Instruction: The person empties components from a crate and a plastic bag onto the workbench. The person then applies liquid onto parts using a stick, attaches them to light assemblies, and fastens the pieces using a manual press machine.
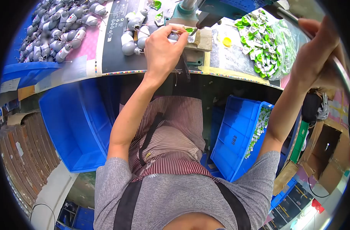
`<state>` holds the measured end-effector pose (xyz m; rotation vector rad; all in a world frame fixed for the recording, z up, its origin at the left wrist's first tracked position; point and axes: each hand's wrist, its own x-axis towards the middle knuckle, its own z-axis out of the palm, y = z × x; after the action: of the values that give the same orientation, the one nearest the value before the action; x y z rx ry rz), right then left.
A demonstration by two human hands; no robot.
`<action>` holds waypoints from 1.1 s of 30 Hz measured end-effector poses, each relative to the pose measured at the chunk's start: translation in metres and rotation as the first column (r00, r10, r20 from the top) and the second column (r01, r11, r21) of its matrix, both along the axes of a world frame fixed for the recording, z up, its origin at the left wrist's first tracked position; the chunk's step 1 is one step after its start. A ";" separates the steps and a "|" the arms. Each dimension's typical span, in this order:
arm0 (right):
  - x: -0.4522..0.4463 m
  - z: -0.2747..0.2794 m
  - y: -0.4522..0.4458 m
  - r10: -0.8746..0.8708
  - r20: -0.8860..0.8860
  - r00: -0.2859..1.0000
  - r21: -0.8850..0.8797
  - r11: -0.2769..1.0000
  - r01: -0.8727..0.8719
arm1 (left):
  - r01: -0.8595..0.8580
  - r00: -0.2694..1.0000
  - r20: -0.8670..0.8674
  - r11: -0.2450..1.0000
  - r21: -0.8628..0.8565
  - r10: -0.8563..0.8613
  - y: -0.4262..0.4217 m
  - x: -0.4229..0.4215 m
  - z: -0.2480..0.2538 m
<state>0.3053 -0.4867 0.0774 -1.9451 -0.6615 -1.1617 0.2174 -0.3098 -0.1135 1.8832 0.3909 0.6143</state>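
left hand (162,50): grey part (173,36), right hand (317,51): lever (342,72)

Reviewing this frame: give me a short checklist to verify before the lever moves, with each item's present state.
1. Left hand holding the bulb by the block: ok.
2. Right hand gripping the lever: ok.
3. Left fingers well clear of the press tip: not ok, they look very close.
4. Work lined up under the tip: cannot tell, too small and partly covered.
5. Green pieces heaped away from the tip: ok, toward the bench's right.
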 end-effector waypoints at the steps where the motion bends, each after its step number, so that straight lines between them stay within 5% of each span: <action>1: -0.017 0.002 -0.006 -0.054 -0.007 0.999 -0.149 0.987 0.052 | -0.001 1.000 0.010 1.000 0.010 0.001 0.001 0.001 -0.001; 4: -0.020 -0.009 -0.014 0.268 0.248 0.931 -0.399 0.904 -0.153 | 0.014 1.000 0.012 0.992 0.129 -0.016 0.002 0.001 0.000; 6: 0.001 -0.014 -0.026 0.459 0.438 0.773 -0.598 0.790 -0.131 | 0.003 1.000 0.022 0.986 0.169 -0.007 0.003 0.000 0.002; 8: 0.000 -0.022 -0.033 0.479 0.509 0.715 -0.654 0.755 -0.040 | 0.004 0.999 0.039 0.984 0.180 -0.012 0.002 0.000 0.002; 13: -0.012 -0.054 -0.033 0.358 0.465 0.810 -0.656 0.753 0.044 | 0.012 0.999 -0.031 0.993 0.119 -0.009 -0.002 -0.001 0.006; 18: 0.002 -0.060 -0.052 0.469 0.361 0.806 -0.619 0.767 -0.169 | -0.018 1.000 -0.014 0.988 0.152 0.020 -0.004 0.001 0.005; 22: 0.042 -0.010 -0.034 0.448 -0.104 0.888 -0.145 0.876 -0.459 | -0.041 0.999 -0.003 0.976 0.214 0.043 -0.004 0.001 0.003; 26: 0.126 0.022 0.009 0.529 -0.624 0.575 0.207 0.822 -0.531 | 0.011 0.999 -0.042 0.981 0.192 -0.003 -0.001 0.001 0.009; 29: 0.173 -0.036 0.016 0.103 -0.767 0.634 -0.177 0.915 -0.363 | 0.072 0.997 0.013 0.965 0.251 -0.078 0.001 -0.007 0.022; 31: 0.153 -0.120 -0.010 0.389 -0.687 0.613 0.035 0.861 -0.507 | 0.201 0.980 -0.009 0.978 0.048 -0.201 0.003 -0.019 0.038; 33: 0.154 -0.144 0.003 0.304 -0.285 0.909 -0.475 0.779 -0.410 | 0.148 0.989 -0.009 0.982 -0.113 -0.150 0.019 -0.027 0.048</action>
<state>0.4592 -0.4832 -0.0665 -2.2022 -1.2866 -0.5689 0.1904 -0.2912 -0.0652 1.7928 0.2865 0.4657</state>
